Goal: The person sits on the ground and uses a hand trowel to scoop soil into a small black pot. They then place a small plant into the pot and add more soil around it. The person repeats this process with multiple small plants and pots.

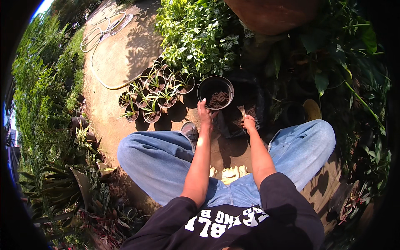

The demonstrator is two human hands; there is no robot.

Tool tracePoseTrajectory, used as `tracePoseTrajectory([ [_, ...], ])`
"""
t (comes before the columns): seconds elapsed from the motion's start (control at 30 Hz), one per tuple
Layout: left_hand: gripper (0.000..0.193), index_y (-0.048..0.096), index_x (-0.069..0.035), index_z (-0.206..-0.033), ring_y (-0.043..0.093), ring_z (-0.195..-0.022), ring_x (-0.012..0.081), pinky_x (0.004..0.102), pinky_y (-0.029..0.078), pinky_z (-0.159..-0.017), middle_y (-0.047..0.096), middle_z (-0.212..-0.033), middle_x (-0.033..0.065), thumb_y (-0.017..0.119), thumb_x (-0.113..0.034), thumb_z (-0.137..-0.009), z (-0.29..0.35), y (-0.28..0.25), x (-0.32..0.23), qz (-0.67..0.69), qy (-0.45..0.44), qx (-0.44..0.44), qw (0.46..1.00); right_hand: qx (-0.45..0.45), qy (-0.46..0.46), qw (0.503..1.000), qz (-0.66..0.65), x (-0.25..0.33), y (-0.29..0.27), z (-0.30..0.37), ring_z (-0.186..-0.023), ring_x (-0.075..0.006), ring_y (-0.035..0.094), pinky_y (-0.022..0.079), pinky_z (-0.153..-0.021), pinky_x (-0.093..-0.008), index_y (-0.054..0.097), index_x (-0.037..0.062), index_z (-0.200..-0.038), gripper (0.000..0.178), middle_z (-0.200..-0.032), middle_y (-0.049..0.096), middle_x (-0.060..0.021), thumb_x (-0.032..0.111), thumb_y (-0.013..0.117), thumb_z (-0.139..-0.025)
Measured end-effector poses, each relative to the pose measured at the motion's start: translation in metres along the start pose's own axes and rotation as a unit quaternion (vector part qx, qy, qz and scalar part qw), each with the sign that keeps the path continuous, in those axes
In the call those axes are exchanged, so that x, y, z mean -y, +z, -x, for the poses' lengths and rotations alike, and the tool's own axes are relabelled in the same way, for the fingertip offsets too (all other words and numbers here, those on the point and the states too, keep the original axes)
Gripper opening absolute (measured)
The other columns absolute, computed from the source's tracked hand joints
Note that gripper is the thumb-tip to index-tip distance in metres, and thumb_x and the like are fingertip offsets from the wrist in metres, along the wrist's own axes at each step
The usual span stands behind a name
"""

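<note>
My left hand (pixel 205 115) grips the near rim of a round black plant pot (pixel 201 88), which is tilted so its inside shows. Dark loose soil (pixel 218 100) covers part of the pot's bottom. To the right, my right hand (pixel 248 122) is closed around a small trowel (pixel 241 110); only a short, pale part of it shows. The trowel is over a black plastic bag (pixel 227 126) with dark soil (pixel 250 110) in it. Shadow hides much of the bag's inside.
Several pots with young spiky plants (pixel 156 84) stand together at left. A leafy green bush (pixel 196 37) grows beyond them, and a pale hose (pixel 109 86) lies coiled on the ground. A large brown pot (pixel 273 16) stands at the far side. Yellowish gloves (pixel 234 174) lie between my legs.
</note>
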State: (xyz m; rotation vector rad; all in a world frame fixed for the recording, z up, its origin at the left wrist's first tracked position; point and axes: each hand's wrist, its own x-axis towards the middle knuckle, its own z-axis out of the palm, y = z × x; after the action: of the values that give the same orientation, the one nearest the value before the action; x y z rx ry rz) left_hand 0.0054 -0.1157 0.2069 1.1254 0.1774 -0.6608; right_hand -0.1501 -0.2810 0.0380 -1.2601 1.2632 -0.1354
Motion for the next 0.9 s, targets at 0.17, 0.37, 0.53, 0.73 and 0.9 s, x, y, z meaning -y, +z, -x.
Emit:
tracePoseTrajectory([
  [0.17, 0.063, 0.039, -0.016, -0.135, 0.057, -0.112, 0.0269, 0.0456, 0.051, -0.087, 0.05, -0.131, 0.0093, 0.055, -0.054, -0.088, 0.003, -0.006, -0.005, -0.008, 0.002, -0.001, 1.0, 0.039, 0.009, 0.999, 0.014, 0.008, 0.005, -0.001, -0.067, -0.0143, 0.066, 0.047, -0.048, -0.025, 0.059, 0.0059, -0.119, 0.036, -0.095, 0.066, -0.0068, 0.036, 0.045, -0.103],
  [0.37, 0.064, 0.039, -0.016, -0.136, 0.059, -0.111, 0.0261, 0.0447, 0.052, -0.087, 0.051, -0.13, 0.0098, 0.055, -0.054, -0.088, 0.006, -0.002, -0.008, -0.011, 0.011, -0.003, 1.0, 0.049, 0.011, 0.999, 0.006, 0.009, 0.008, -0.012, -0.068, -0.0141, 0.065, 0.047, -0.049, -0.0266, 0.057, 0.006, -0.121, 0.037, -0.096, 0.066, -0.0073, 0.036, 0.045, -0.104],
  [0.53, 0.064, 0.039, -0.016, -0.136, 0.059, -0.111, 0.026, 0.0444, 0.052, -0.088, 0.052, -0.129, 0.0096, 0.055, -0.054, -0.087, 0.006, -0.001, -0.007, -0.01, 0.01, -0.01, 1.0, 0.049, 0.018, 0.999, -0.017, 0.006, 0.008, -0.004, -0.066, -0.0142, 0.064, 0.047, -0.049, -0.0264, 0.058, 0.0069, -0.122, 0.035, -0.096, 0.066, -0.007, 0.034, 0.044, -0.104],
  [0.73, 0.06, 0.042, -0.016, -0.133, 0.059, -0.111, 0.0253, 0.0469, 0.051, -0.088, 0.053, -0.127, 0.0086, 0.056, -0.054, -0.088, 0.01, 0.01, -0.005, 0.005, 0.012, 0.005, 1.0, 0.051, 0.005, 0.998, -0.031, -0.003, -0.004, 0.006, -0.07, -0.0142, 0.064, 0.047, -0.051, -0.0273, 0.059, 0.0088, -0.122, 0.032, -0.096, 0.066, -0.0055, 0.031, 0.046, -0.103],
  [0.9, 0.059, 0.042, -0.017, -0.132, 0.058, -0.112, 0.0263, 0.0509, 0.048, -0.091, 0.053, -0.125, 0.0084, 0.056, -0.054, -0.088, 0.011, 0.013, -0.005, -0.001, 0.015, 0.015, 1.0, 0.056, -0.018, 0.998, -0.035, 0.013, -0.017, 0.026, -0.076, -0.0141, 0.064, 0.048, -0.054, -0.0262, 0.058, 0.0104, -0.127, 0.032, -0.098, 0.066, -0.0049, 0.029, 0.046, -0.103],
])
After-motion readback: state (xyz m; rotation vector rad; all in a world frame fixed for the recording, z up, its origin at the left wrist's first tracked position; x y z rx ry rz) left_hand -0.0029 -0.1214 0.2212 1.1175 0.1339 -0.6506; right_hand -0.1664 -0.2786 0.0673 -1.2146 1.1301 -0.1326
